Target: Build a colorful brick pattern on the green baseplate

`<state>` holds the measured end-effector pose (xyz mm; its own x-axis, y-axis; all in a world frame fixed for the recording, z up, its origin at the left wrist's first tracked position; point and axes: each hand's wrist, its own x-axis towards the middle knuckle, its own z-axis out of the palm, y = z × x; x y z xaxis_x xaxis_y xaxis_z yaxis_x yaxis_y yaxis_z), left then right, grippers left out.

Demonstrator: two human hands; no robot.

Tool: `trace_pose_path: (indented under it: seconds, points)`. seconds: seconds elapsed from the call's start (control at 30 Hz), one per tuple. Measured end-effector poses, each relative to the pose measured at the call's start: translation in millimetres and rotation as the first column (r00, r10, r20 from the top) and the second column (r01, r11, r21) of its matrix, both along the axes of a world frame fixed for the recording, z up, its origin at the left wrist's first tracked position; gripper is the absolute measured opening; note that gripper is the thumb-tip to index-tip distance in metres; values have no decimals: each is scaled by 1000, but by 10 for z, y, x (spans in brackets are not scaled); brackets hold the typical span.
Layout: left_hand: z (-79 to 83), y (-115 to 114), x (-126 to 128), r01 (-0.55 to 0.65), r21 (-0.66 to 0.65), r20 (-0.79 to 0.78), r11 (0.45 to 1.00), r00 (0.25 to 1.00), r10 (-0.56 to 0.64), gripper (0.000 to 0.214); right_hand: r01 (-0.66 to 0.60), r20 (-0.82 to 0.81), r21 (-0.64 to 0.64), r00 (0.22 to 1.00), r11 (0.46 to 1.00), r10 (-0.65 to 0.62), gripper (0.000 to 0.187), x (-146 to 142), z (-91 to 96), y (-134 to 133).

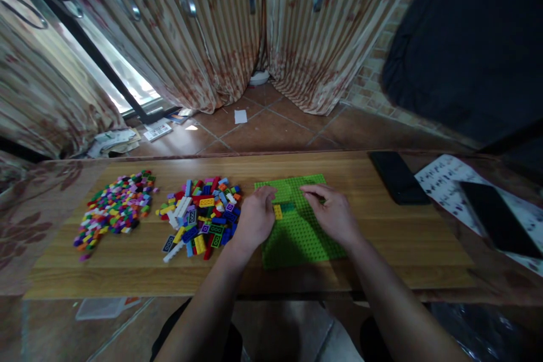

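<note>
A green studded baseplate (297, 237) lies on the wooden board, with a yellow brick (278, 211) and a darker green brick (288, 207) side by side on it. My left hand (257, 216) is curled over the plate's left edge, close beside the yellow brick. Its fingers are closed, and anything inside them is hidden. Over the right part of the plate, my right hand (333, 212) has thumb and fingers drawn into a pinch, to the right of the dark green brick. Whatever it may hold is too small to make out.
Left of the plate lies a heap of mixed bricks (201, 218); farther left is a pile of small bright pieces (116, 209). A black phone (399, 177) rests on the board's right end. Beyond it, a dark flat device (500, 218) covers part of a printed sheet (445, 172).
</note>
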<state>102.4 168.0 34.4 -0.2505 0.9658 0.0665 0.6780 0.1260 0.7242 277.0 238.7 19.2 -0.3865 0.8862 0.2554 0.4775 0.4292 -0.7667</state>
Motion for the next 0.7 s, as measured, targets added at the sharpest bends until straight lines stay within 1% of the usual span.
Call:
trace_pose_path:
  seconds: [0.1, 0.2, 0.27, 0.37, 0.57, 0.7]
  points:
    - [6, -15, -17, 1, 11, 5, 1000, 1000, -1, 33, -5, 21, -29, 1000, 1000, 5, 20, 45, -1, -2]
    - [-7, -25, -35, 18, 20, 4, 1000, 1000, -18, 33, -30, 80, -60, 996, 998, 35, 16, 59, -25, -13]
    - [-23, -36, -41, 61, 10, 1, 998, 998, -61, 31, -43, 146, -61, 988, 997, 52, 15, 54, -46, -16]
    - [-43, -59, -45, 144, -29, -6, 989, 990, -144, 32, -44, 233, -30, 971, 999, 49, 14, 46, -76, -11]
    - [-11, -89, -60, 201, -81, 23, 976, 979, -200, 41, -63, 249, 11, 967, 998, 59, 12, 58, -104, -4]
    - [9, -97, -79, 236, -98, 8, 967, 972, -236, 46, -48, 261, -6, 964, 999, 48, 13, 56, -96, -11]
